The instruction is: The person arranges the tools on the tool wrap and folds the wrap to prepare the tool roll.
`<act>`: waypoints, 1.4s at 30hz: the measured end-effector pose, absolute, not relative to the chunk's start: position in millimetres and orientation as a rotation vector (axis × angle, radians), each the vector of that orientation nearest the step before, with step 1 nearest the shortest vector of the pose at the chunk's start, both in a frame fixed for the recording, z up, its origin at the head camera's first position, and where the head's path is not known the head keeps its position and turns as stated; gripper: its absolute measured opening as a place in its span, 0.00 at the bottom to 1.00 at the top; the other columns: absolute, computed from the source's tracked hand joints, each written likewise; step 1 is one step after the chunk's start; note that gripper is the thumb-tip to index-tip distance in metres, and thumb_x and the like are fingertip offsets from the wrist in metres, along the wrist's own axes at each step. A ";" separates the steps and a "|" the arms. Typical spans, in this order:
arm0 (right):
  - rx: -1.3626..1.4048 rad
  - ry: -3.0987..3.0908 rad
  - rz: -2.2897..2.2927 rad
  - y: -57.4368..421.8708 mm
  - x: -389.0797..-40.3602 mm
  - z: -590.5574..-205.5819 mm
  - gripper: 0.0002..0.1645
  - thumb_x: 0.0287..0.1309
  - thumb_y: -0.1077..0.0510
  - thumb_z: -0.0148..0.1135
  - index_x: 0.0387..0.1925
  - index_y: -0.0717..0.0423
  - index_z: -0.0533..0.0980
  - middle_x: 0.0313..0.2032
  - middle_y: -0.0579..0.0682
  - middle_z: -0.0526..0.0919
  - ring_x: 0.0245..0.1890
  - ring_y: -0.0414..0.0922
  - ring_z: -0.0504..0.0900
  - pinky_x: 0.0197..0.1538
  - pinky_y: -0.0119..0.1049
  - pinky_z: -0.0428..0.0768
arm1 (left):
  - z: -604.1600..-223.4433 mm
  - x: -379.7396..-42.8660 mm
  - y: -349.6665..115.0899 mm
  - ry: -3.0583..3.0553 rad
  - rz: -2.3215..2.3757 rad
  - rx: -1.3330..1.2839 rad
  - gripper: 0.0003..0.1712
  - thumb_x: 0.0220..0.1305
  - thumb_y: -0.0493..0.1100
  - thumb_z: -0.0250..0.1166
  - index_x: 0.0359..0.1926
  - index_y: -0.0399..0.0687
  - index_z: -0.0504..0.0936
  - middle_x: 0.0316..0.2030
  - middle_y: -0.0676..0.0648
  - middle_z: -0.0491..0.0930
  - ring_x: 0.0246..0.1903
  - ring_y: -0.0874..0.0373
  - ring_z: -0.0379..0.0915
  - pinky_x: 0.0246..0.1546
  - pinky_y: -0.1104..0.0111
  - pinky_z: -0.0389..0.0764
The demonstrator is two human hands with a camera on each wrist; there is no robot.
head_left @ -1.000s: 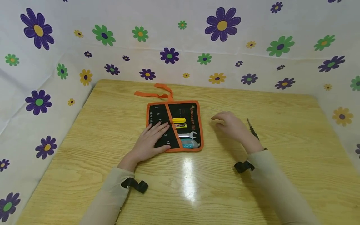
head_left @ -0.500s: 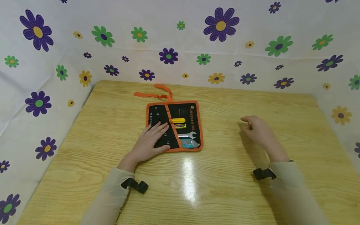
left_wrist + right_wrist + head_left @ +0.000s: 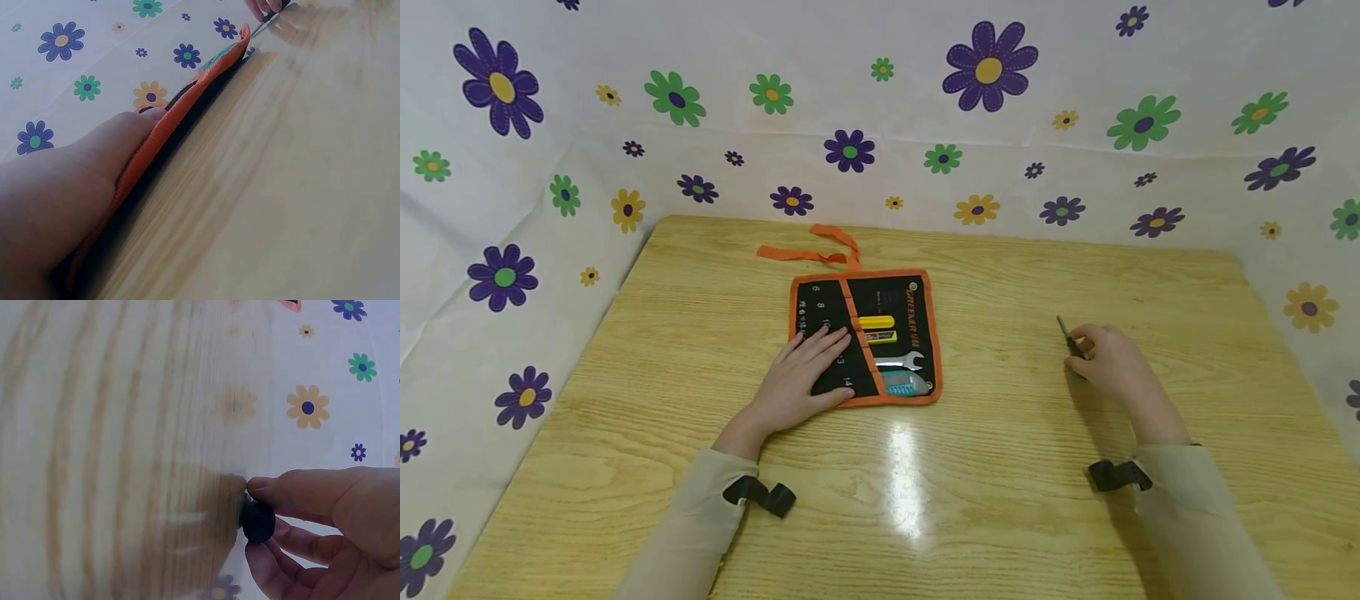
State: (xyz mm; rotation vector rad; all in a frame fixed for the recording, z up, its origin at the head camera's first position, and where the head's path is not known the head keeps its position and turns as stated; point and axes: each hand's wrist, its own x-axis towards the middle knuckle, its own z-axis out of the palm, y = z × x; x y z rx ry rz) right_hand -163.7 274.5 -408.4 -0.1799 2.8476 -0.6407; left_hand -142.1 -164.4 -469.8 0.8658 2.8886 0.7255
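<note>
My left hand (image 3: 801, 375) rests flat, fingers spread, on the pocket side of a black tool pouch (image 3: 887, 292) with orange trim. Out of its pockets show a yellow handle (image 3: 877, 322), a yellow labelled item (image 3: 882, 337), an open-end wrench (image 3: 912, 360) and a teal-grey utility knife (image 3: 907, 382). To the right, my right hand (image 3: 1120, 367) pinches the dark handle of a small screwdriver (image 3: 1063, 327) between thumb and fingers. Its metal shaft points away, toward the back of the table. In the right wrist view the handle's round black end (image 3: 259, 522) shows between the fingertips, close to the tabletop.
Orange tie straps (image 3: 808, 252) trail from the pouch's far edge. The wooden table (image 3: 985, 500) meets a white flower-patterned cloth (image 3: 910, 108) at the back and left. Dark straps (image 3: 763, 496) hang at both sleeve cuffs.
My right hand has moved right from beside the pouch to the screwdriver lying on the table and now grips its handle. My left hand stays on the pouch.
</note>
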 end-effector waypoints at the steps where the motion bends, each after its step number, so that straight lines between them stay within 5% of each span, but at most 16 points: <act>1: -0.179 2.847 -0.639 274.4 -163.7 -408.7 0.26 0.59 0.64 0.61 0.56 0.76 0.68 0.43 0.72 0.76 0.42 0.65 0.76 0.42 0.57 0.76 | -470.1 -142.1 -164.4 2.891 0.725 0.863 0.45 0.64 0.66 0.56 0.74 0.51 0.54 0.73 0.51 0.51 0.72 0.53 0.39 0.70 0.53 0.38; 18: -0.283 2.921 -0.677 255.6 -164.8 -414.9 0.21 0.54 0.64 0.61 0.50 0.70 0.74 0.41 0.69 0.79 0.41 0.63 0.77 0.42 0.57 0.75 | -470.5 -141.7 -165.4 2.896 0.721 0.859 0.45 0.64 0.64 0.58 0.74 0.51 0.55 0.73 0.51 0.51 0.72 0.53 0.40 0.70 0.54 0.37; 42: -0.778 2.993 -0.550 144.3 -192.1 -398.8 0.18 0.52 0.70 0.62 0.47 0.64 0.79 0.41 0.58 0.80 0.43 0.55 0.76 0.49 0.49 0.76 | -472.0 -141.8 -166.2 2.885 0.735 0.859 0.45 0.64 0.66 0.56 0.75 0.52 0.53 0.73 0.52 0.50 0.73 0.53 0.38 0.70 0.54 0.35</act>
